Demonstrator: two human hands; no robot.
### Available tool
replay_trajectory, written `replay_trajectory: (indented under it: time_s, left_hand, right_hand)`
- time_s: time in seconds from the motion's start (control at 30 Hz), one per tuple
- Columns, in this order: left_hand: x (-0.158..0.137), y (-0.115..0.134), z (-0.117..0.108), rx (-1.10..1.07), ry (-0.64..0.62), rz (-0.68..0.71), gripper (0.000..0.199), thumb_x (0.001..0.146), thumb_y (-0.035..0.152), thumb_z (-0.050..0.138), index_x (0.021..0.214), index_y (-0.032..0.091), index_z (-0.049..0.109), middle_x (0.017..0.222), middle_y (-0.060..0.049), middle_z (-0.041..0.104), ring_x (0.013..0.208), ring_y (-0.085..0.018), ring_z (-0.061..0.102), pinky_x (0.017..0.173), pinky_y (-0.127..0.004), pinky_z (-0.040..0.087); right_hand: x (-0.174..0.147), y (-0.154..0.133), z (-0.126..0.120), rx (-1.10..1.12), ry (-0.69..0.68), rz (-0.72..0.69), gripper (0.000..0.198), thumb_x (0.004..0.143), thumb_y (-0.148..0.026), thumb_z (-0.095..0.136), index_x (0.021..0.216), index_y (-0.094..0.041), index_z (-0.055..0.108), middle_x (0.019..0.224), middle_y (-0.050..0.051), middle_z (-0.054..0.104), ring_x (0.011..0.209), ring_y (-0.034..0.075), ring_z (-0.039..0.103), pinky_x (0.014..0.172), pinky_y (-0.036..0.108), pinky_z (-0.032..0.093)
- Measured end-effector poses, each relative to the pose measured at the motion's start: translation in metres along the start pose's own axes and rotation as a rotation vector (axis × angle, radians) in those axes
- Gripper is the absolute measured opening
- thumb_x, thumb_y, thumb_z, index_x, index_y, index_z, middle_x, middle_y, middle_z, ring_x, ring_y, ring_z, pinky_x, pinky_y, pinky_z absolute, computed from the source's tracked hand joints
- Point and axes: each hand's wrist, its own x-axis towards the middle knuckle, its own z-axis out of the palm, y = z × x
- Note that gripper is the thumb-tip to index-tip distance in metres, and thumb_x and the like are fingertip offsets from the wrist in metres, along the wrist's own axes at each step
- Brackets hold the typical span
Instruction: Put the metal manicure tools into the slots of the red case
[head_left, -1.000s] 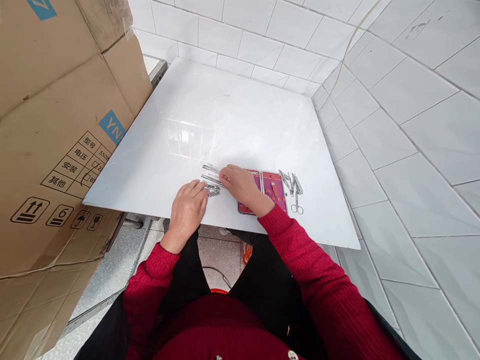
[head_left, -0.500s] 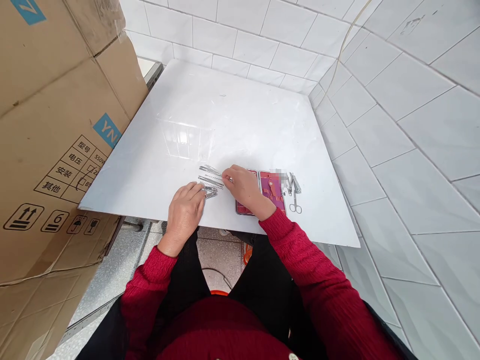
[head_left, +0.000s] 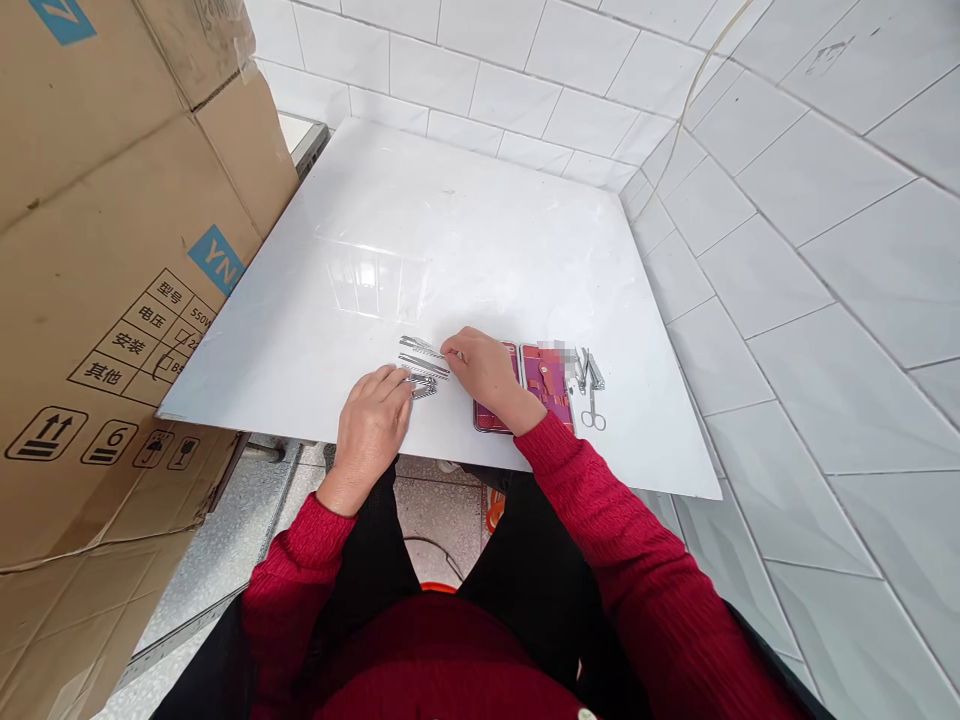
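Here is the red case [head_left: 556,383], lying open on the white table [head_left: 480,230], and the action is all around it. The right hand [head_left: 487,372] reaches over the case's left half, wrist above it, covering much of that side; thumb and forefinger come together just past its left edge, and whether anything is pinched between them I cannot tell. Just left of the case, slim metal tools [head_left: 424,364] lie side by side, their ends close to those fingertips. Nearer the person, also left of the case, sits a small bunch of metal pieces [head_left: 424,386], and the left hand [head_left: 371,415] is right there, palm down, fingers bent, tips at the bunch; its grip is hidden, so no call on that one. Over to the right of the case, scissors [head_left: 591,402] lie with their finger loops toward the person, more metal implements [head_left: 595,372] crowded by the blades. Well left of the case towers a cardboard box [head_left: 135,200]; beyond the case, past the table's far edge, rises a tiled wall [head_left: 510,95].
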Motion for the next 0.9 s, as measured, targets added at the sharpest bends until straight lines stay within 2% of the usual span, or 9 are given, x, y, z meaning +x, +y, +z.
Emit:
replay_trajectory:
  time_s: [0.33, 0.47, 0.63, 0.9]
  left_hand:
    - [-0.002, -0.002, 0.002, -0.005, 0.007, -0.007, 0.025, 0.107, 0.016, 0.050, 0.111, 0.020, 0.074, 0.129, -0.009, 0.076, 0.129, -0.029, 0.065, 0.107, -0.049, 0.055]
    - [-0.003, -0.002, 0.003, -0.003, 0.025, -0.005, 0.024, 0.106, 0.016, 0.052, 0.111, 0.020, 0.074, 0.128, -0.009, 0.076, 0.129, -0.029, 0.066, 0.107, -0.050, 0.056]
    - [-0.003, -0.002, 0.004, 0.018, 0.040, 0.011, 0.024, 0.107, 0.017, 0.051, 0.111, 0.019, 0.074, 0.128, -0.010, 0.077, 0.127, -0.029, 0.067, 0.106, -0.050, 0.056]
    - [-0.003, -0.002, 0.004, 0.019, 0.033, 0.018, 0.024, 0.107, 0.016, 0.051, 0.111, 0.018, 0.074, 0.128, -0.010, 0.076, 0.127, -0.029, 0.066, 0.106, -0.050, 0.056]
  right_hand:
    - [0.018, -0.001, 0.001, -0.077, -0.009, 0.013, 0.031, 0.104, -0.014, 0.047, 0.104, -0.021, 0.077, 0.110, 0.007, 0.073, 0.099, 0.022, 0.063, 0.073, 0.032, 0.036]
    - [0.020, -0.002, 0.004, -0.068, 0.014, -0.050, 0.027, 0.106, -0.019, 0.049, 0.103, -0.020, 0.076, 0.108, 0.007, 0.072, 0.097, 0.021, 0.062, 0.070, 0.031, 0.033]
    - [0.029, -0.007, 0.006, -0.159, -0.029, -0.090, 0.032, 0.109, -0.023, 0.046, 0.093, -0.019, 0.074, 0.103, 0.007, 0.071, 0.090, 0.020, 0.060, 0.065, 0.032, 0.028]
    - [0.034, -0.011, 0.003, -0.315, -0.091, -0.113, 0.033, 0.111, -0.021, 0.040, 0.103, -0.017, 0.072, 0.106, 0.011, 0.071, 0.092, 0.022, 0.063, 0.063, 0.033, 0.028]
